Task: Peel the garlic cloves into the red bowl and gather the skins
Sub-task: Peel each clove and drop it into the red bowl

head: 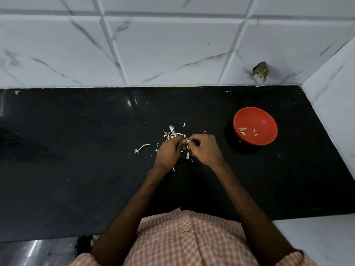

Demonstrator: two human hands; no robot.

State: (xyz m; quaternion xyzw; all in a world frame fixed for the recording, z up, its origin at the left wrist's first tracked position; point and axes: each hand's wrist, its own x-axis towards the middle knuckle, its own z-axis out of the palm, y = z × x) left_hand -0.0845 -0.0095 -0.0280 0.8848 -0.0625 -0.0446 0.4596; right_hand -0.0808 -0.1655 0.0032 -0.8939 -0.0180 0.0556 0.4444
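black stone counter (76, 160) carries everything; both hands meet just in front of a scatter of papery garlic skins (172, 133); the left hand (169, 150) and the right hand (204, 149) have their fingertips curled close together, pinching a small garlic clove (187, 141), of which only a pale sliver shows between them; the red bowl (257, 116) stands well apart to the right, with a few peeled cloves (242, 129) lying in its bottom; a dry stem (143, 147) lies left of the hands; i judge the clove small, firm and a little slick once bare, so hold it by the ends and strip the skin from the tip; the skins look feather-light and brittle, likely to drift, better swept together with a flat palm than picked singly
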